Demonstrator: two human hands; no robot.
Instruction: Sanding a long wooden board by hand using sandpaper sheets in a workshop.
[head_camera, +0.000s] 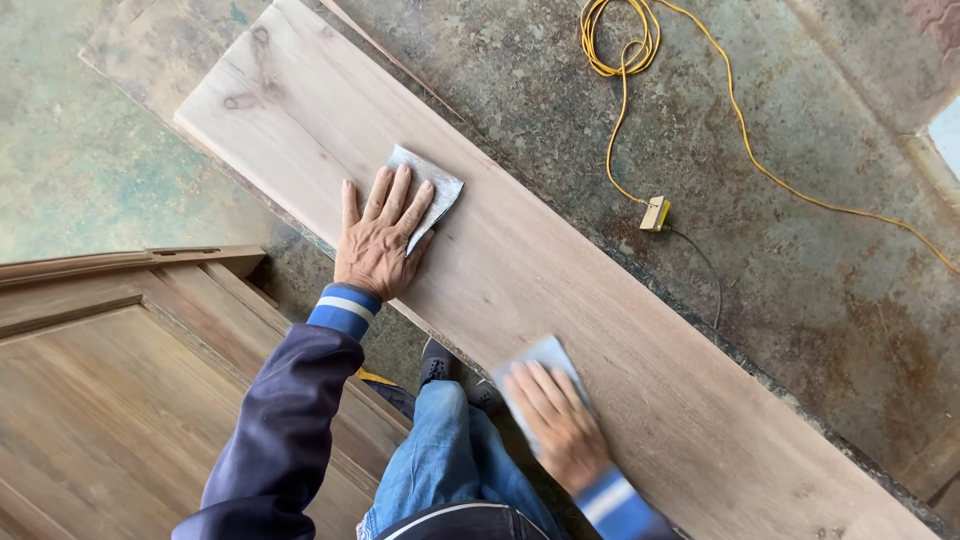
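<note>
**Both hands flat on sanding sheets atop a long wooden plank**

A long pale wooden plank runs diagonally from upper left to lower right, raised above a stained, mottled concrete floor. Knots and grain marks show near its upper left end.

The left hand lies palm down on the plank, towards its upper end. Its fingers are spread and extended, not clenched, pressing on a grey sheet of sandpaper. The sheet lies flat on the wood, and its far corner and right edge show beyond the fingertips. The sleeve above this hand is dark blue with a blue-and-white striped cuff.

The right hand lies palm down near the plank's near edge, further along towards the lower right. It appears blurred. Its fingers are extended over a second, paler sheet, which lies partly on the plank and reaches its near edge. Nothing is gripped in a closed fist; both sheets are held by flat pressure only.

Below the plank, blue jeans and a dark shoe are visible. A panelled wooden door lies flat at lower left.

On the floor beyond the plank, a yellow cable lies coiled at the top, with one strand leading to a small yellowish plug block, well apart from both hands.
</note>
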